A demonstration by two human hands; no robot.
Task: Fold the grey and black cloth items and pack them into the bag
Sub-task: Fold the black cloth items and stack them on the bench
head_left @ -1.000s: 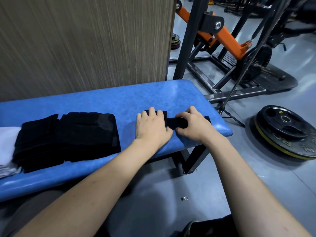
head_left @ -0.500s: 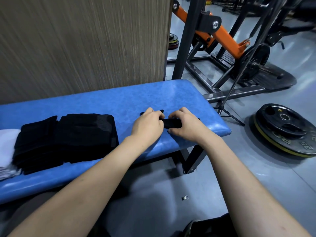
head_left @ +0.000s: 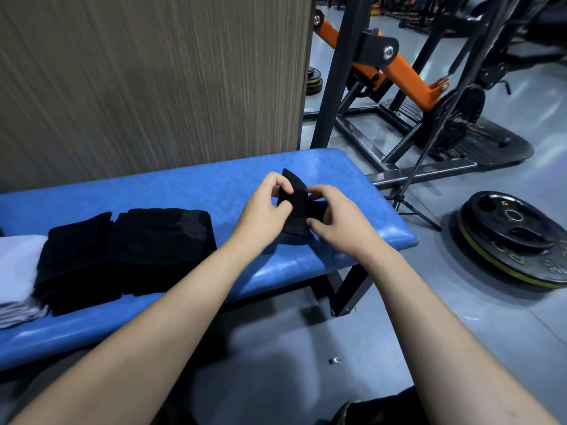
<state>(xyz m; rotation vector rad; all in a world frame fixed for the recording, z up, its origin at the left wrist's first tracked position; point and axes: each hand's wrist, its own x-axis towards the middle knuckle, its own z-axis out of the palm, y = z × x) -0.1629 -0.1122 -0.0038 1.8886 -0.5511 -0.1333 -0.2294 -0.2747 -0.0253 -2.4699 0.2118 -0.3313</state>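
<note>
A small black cloth item (head_left: 297, 207) is lifted just above the right end of the blue padded bench (head_left: 190, 191). My left hand (head_left: 265, 210) pinches its left edge and upper corner. My right hand (head_left: 334, 216) grips its right side with curled fingers. Its lower end still touches the bench. To the left lie two stacks of folded black cloth (head_left: 159, 246) (head_left: 73, 259), and beside them light grey cloth (head_left: 15, 271) at the frame's left edge. No bag shows clearly.
A wood-grain panel (head_left: 153, 81) stands behind the bench. Right of it are a black and orange gym machine (head_left: 395, 69), a thin tripod leg (head_left: 411, 207) and weight plates (head_left: 515, 237) on the grey floor. A small clip (head_left: 335, 360) lies on the floor below.
The black cloth lay flat under both hands on the bench. Both hands have since gathered it and raised it, so it now stands folded up between the fingers.
</note>
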